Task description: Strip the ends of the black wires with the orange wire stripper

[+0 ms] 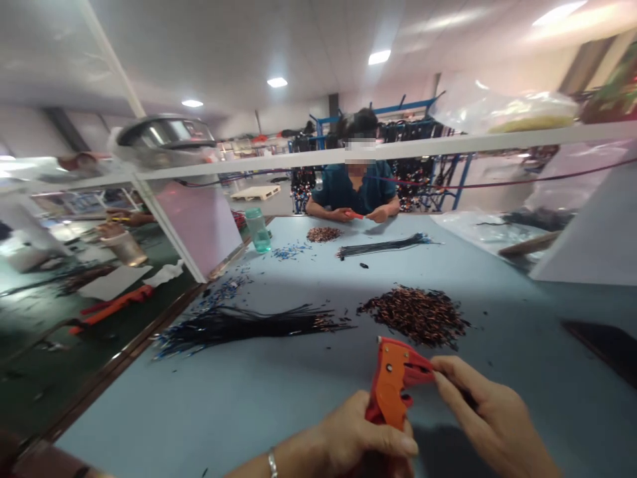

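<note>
My left hand (365, 431) is wrapped round the handle of a red and orange wire stripper (391, 382), held upright above the blue table. The thumb and index finger of my right hand (485, 405) pinch together at the tool's red jaw; what they hold there is too small to make out. Beyond the tool lies a heap of small black and copper pieces (418, 315). To its left rests a long bundle of black wires (249, 325) with blue ends.
Across the table (298, 292) sits a person (355, 186) with a red tool. A second wire bundle (383, 245), a smaller copper heap (323, 234) and a green bottle (257, 232) stand farther back. A dark flat object (604, 348) lies at the right. A white shelf bar (298, 158) crosses above.
</note>
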### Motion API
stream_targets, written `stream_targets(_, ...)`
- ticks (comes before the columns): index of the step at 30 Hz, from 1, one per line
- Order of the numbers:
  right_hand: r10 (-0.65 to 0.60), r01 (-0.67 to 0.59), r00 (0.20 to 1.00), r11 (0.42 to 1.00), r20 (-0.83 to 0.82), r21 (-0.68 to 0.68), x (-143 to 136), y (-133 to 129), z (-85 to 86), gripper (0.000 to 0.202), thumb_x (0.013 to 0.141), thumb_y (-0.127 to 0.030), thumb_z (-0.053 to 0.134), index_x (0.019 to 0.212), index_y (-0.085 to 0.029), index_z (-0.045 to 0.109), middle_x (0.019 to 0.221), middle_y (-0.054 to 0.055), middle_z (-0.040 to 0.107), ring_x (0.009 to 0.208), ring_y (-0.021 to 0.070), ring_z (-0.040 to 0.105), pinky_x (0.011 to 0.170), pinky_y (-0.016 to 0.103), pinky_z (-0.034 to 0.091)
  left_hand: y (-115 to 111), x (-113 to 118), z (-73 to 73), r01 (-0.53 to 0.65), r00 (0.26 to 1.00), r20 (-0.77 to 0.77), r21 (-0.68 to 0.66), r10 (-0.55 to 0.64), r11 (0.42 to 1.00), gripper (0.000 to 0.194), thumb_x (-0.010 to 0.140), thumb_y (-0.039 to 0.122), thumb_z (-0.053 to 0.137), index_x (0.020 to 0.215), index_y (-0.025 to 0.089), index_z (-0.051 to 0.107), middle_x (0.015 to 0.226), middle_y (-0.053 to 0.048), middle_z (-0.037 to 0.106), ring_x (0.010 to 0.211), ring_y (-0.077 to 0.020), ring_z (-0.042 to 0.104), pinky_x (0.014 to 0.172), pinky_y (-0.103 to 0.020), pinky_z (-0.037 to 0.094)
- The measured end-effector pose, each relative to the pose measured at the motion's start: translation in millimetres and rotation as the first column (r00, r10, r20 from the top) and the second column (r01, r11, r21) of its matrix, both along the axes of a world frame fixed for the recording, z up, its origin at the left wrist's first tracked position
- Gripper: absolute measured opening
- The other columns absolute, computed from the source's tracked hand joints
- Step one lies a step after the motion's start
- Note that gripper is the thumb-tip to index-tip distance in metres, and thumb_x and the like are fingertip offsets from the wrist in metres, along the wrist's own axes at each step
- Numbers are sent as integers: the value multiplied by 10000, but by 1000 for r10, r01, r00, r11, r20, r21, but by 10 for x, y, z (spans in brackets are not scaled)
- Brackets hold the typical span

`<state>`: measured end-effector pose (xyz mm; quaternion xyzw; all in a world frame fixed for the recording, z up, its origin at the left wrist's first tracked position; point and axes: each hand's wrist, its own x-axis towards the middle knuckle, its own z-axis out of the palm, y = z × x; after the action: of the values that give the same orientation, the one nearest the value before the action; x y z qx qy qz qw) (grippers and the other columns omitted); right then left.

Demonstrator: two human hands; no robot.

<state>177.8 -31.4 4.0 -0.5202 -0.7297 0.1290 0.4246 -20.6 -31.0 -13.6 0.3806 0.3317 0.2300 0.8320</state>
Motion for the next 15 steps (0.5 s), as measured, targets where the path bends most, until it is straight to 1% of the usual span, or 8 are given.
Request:
stream_targets(2, -8, 8, 1000, 999, 13, 35, 18, 7, -18, 174, 873, -306, 510, 824, -225, 656, 567, -49, 682, 441, 112, 646, 444, 119, 481, 5, -1, -3, -4, 1000, -30, 7, 4, 1000, 314, 477, 358, 812, 556, 137, 604, 436, 7, 559, 374, -85, 483, 400, -212, 337)
stream_targets(4, -43, 42, 999, 997, 4, 60, 36, 9, -39, 192, 859, -322, 509, 793, -229, 663, 558, -43, 696, 416, 116, 652, 426, 119, 486, 5, 3, 21, -10, 999, -52, 10, 10, 1000, 356, 447, 386, 833, 563, 132, 612, 452, 15, 553, 378, -69, 460, 411, -213, 312)
stream_targets(6, -60, 60, 998, 997, 13, 52, 62, 10, -74, 214, 854, -339, 506, 795, -231, 680, 583, -30, 722, 441, 130, 680, 432, 126, 502, 4, 10, 54, -10, 997, -75, 33, 12, 999, 404, 417, 418, 854, 555, 134, 602, 472, 22, 544, 391, -57, 439, 420, -217, 287)
stream_targets(9, -39, 39, 998, 999, 55, 6, 112, 18, -143, 227, 857, -354, 517, 855, -233, 709, 665, -12, 764, 497, 144, 714, 464, 133, 529, 4, 18, 86, -12, 993, -119, 90, 23, 996, 461, 398, 474, 873, 551, 140, 594, 476, 36, 518, 407, -51, 408, 438, -233, 265)
stream_targets(11, -40, 40, 997, 999, 68, -3, 135, 21, -180, 235, 866, -358, 518, 877, -232, 716, 700, -4, 776, 494, 143, 714, 472, 135, 537, 4, 19, 102, -1, 990, -141, 119, 17, 993, 500, 391, 524, 875, 556, 142, 596, 475, 42, 508, 415, -52, 395, 448, -244, 258)
stream_targets(15, -71, 71, 995, 997, 66, 4, 137, 5, -195, 241, 869, -371, 522, 889, -233, 719, 724, 1, 784, 515, 150, 728, 467, 135, 541, -4, 22, 165, 38, 989, -150, 157, -14, 987, 564, 383, 605, 866, 542, 155, 564, 463, 66, 462, 426, -45, 359, 462, -250, 245)
